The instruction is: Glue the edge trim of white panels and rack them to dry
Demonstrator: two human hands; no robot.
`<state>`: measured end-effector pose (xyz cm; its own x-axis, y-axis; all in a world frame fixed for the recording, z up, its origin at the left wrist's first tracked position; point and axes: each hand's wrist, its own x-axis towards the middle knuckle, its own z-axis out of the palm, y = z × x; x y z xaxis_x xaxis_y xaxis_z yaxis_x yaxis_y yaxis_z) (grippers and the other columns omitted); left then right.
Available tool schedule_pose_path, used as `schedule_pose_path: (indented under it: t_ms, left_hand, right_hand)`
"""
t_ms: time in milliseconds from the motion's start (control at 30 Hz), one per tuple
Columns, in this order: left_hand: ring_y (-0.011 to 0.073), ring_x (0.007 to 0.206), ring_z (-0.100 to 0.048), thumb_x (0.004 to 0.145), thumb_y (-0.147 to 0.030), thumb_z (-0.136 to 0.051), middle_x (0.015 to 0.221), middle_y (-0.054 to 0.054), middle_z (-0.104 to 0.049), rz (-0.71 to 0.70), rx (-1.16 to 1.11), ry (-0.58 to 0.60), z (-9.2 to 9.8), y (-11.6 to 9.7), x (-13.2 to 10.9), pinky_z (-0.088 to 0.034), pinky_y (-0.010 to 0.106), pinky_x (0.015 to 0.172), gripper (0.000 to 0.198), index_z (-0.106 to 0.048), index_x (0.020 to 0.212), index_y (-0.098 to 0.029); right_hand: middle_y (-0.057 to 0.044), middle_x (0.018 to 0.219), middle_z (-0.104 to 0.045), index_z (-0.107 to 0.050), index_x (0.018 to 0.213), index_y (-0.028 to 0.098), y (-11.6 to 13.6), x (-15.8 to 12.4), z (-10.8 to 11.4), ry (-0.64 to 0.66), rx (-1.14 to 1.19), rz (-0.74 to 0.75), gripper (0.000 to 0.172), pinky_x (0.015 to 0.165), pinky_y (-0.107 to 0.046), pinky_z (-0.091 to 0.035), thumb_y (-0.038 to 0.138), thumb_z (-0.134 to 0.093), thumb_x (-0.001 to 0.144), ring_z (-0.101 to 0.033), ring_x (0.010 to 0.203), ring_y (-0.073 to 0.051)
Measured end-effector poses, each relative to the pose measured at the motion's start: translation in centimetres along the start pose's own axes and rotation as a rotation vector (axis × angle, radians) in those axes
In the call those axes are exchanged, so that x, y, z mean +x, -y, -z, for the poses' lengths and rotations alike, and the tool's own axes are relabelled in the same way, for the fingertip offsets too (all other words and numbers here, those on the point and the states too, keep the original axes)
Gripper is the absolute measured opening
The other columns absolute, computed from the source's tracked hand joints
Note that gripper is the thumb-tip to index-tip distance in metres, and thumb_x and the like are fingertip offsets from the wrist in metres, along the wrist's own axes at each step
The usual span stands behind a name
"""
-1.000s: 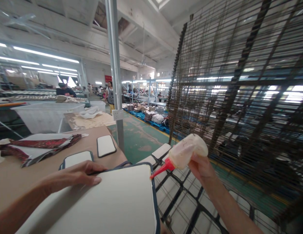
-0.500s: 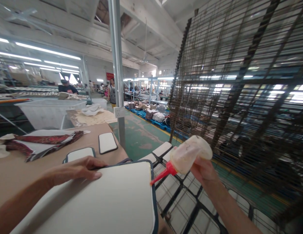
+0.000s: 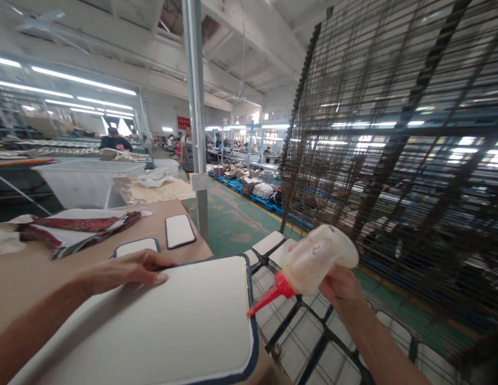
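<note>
A large white panel with a dark blue border (image 3: 184,321) lies on the brown table (image 3: 28,278) in front of me. My left hand (image 3: 128,270) rests flat on its far left part, fingers stretched out. My right hand (image 3: 341,286) grips a cloudy squeeze bottle (image 3: 316,259) with a red nozzle. The nozzle tip (image 3: 251,313) touches the panel's right edge.
Two smaller white panels (image 3: 178,231) lie further back on the table beside a stack of red patterned pieces (image 3: 76,227). A wire rack shelf (image 3: 313,337) carrying white panels sits low on the right, under tall wire racks (image 3: 393,133). A steel post (image 3: 196,117) stands ahead. People work in the distance.
The nozzle tip has slid down along the panel's right edge, toward me. My left hand stays in place on the panel.
</note>
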<state>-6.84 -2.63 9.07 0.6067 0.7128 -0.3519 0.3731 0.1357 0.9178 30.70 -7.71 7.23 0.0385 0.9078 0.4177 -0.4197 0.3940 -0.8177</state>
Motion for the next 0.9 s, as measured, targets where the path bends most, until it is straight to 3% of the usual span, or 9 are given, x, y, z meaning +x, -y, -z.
schedule_pose_path:
  t_ms: [233, 500, 733, 900]
  left_hand:
    - [0.0261, 0.072, -0.071, 0.067, -0.038, -0.066, 0.084, 0.006, -0.076, 0.01, -0.004, -0.06, -0.1, 0.3, 0.0, -0.054, 0.029, 0.067, 0.049, -0.073, 0.107, -0.011]
    - [0.0285, 0.075, -0.072, 0.063, -0.038, -0.072, 0.088, 0.008, -0.077, 0.026, -0.089, -0.178, -0.4, 0.6, -0.1, -0.055, 0.027, 0.058, 0.051, -0.074, 0.107, -0.01]
    - [0.0239, 0.077, -0.072, 0.063, -0.032, -0.077, 0.088, 0.004, -0.077, 0.037, -0.143, -0.234, 0.0, 0.6, -0.3, -0.056, 0.025, 0.066, 0.044, -0.075, 0.104, -0.013]
    - [0.0273, 0.077, -0.072, 0.063, -0.038, -0.074, 0.086, 0.005, -0.077, 0.024, -0.157, -0.222, 0.2, 1.6, 0.2, -0.056, 0.027, 0.064, 0.053, -0.072, 0.108, -0.012]
  right_hand:
    - [-0.006, 0.091, -0.074, -0.066, 0.105, 0.028, 0.6, -0.2, -1.1, -0.032, -0.015, -0.048, 0.067, 0.087, -0.05, -0.054, 0.045, -0.086, 0.043, -0.068, 0.096, -0.036]
    - [-0.006, 0.092, -0.075, -0.068, 0.092, 0.028, 0.9, -0.5, -1.4, -0.087, -0.042, -0.027, 0.056, 0.086, -0.051, -0.053, 0.044, -0.086, 0.041, -0.069, 0.091, -0.036]
    - [-0.005, 0.083, -0.075, -0.068, 0.098, 0.029, 0.7, -0.6, -1.3, -0.094, -0.019, -0.032, 0.063, 0.088, -0.055, -0.051, 0.045, -0.087, 0.04, -0.069, 0.09, -0.037]
    - [-0.007, 0.085, -0.075, -0.066, 0.106, 0.027, 0.6, -0.7, -1.0, -0.103, 0.006, -0.018, 0.071, 0.09, -0.054, -0.051, 0.044, -0.088, 0.04, -0.069, 0.091, -0.038]
